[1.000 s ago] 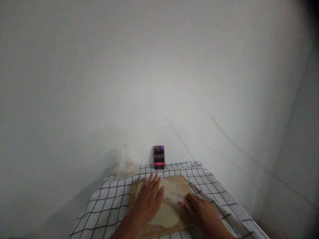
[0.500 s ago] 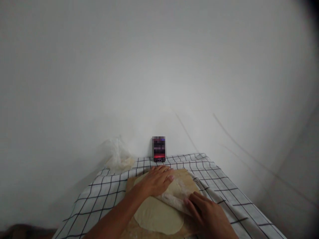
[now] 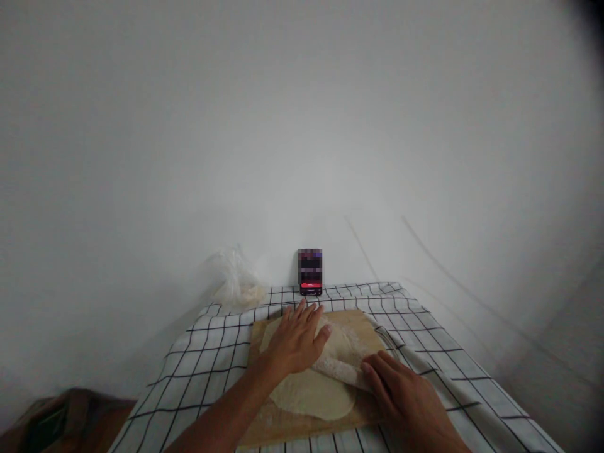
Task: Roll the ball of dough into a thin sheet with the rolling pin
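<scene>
A thin, pale sheet of dough (image 3: 314,395) lies spread on a wooden board (image 3: 268,431). Across it runs a floury rolling pin (image 3: 343,372), slanting down to the right. My right hand (image 3: 401,390) is closed around the pin's right end. Over the pin's left part lies my left hand (image 3: 298,340), palm down, its fingers stretched out and apart toward the far side of the dough. That hand hides the pin's left end, and I cannot tell how firmly its palm presses on it.
A black-and-white checked cloth (image 3: 202,371) covers the table. Against the white wall leans a phone (image 3: 311,274) with a blurred screen. A clear plastic bag (image 3: 238,283) with pale contents sits at the back left. Brown furniture (image 3: 75,415) shows at lower left.
My left fingers have spread and straightened out. The view has shifted, so the board, phone and bag appear higher and further right; more of the board's near edge shows.
</scene>
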